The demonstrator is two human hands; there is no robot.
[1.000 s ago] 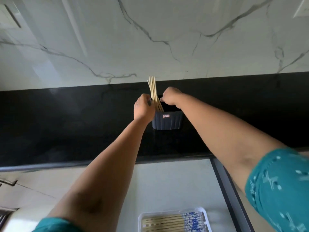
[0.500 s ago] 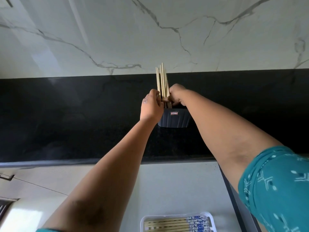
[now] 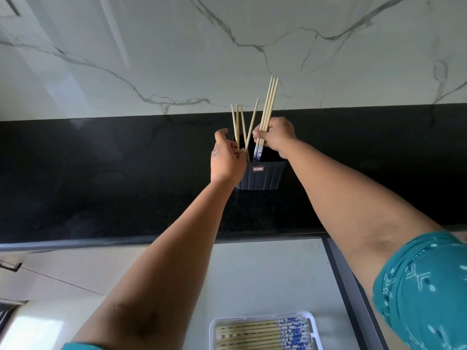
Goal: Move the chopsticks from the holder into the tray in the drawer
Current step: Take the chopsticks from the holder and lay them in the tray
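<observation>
I am standing in a home kitchen. Ahead of me a glossy white marble wall with grey veins (image 3: 227,46) rises behind a polished black stone surface (image 3: 101,173) that runs from left to right. On that surface, at the far side, sits a dark ribbed plastic holder (image 3: 262,176) with pale wooden chopsticks (image 3: 237,122) standing in it. Nearer to me, below the surface's edge, a pulled-out drawer with a pale liner and a dark frame (image 3: 348,286) carries a clear white plastic tray (image 3: 212,329) filled with more chopsticks that have blue-patterned ends (image 3: 290,329). To the left are cream cabinet fronts (image 3: 50,274).
</observation>
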